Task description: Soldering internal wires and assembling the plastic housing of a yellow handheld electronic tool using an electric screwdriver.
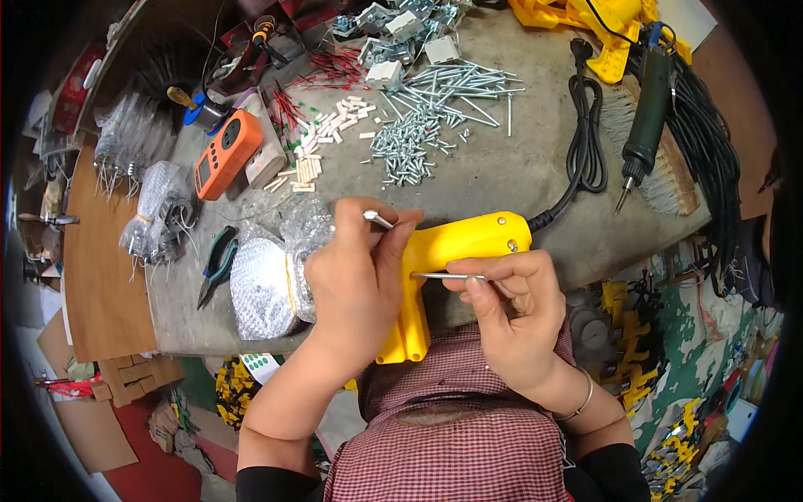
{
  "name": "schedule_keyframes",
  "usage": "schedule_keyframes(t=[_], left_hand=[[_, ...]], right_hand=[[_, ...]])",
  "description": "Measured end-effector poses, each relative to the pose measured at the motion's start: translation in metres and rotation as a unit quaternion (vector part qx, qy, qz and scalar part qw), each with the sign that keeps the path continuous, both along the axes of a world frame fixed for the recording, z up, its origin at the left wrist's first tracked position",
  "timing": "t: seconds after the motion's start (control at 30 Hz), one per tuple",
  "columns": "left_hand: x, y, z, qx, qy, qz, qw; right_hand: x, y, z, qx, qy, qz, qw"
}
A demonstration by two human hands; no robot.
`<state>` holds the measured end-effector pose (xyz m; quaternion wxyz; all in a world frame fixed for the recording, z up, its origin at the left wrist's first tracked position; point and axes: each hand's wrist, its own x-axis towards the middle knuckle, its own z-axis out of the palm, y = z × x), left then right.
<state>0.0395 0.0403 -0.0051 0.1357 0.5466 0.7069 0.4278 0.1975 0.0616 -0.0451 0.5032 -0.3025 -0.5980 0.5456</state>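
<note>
A worn grey worktable (519, 180) fills the middle under bright light. Along its left side runs a brown wooden board (109, 276). Below, the floor shows red (155, 452) at left, flaking green (698, 339) and pale at right.

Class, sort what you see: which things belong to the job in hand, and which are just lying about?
Seemingly in the job:
yellow casing with attached black cord
thin metal rod in the right hand
silver piece in the left hand
perhaps the loose screws

Apparently just lying about:
pliers
orange device
brush
</note>
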Motion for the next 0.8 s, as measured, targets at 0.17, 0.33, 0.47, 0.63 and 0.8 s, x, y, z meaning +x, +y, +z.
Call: schedule_keyframes(t=[0.17,0.33,0.47,0.63,0.8], left_hand=[[0.007,0.011,0.011,-0.052,0.339,-0.060,0.938],[0.001,0.019,0.010,0.001,0.423,-0.139,0.895],[-0.001,0.020,0.010,-0.039,0.325,-0.159,0.931],[0.005,0.024,0.016,-0.062,0.259,-0.157,0.951],[0.004,0.022,0.011,-0.076,0.245,-0.158,0.954]], right_hand=[[-0.005,0.002,-0.002,-0.125,0.027,-0.003,0.992],[-0.010,-0.001,0.000,-0.093,-0.071,-0.014,0.993],[0.009,-0.016,0.014,-0.181,-0.105,0.226,0.951],[0.035,0.011,0.030,-0.174,-0.155,0.394,0.889],[0.059,0.067,0.038,0.298,-0.341,-0.060,0.889]])
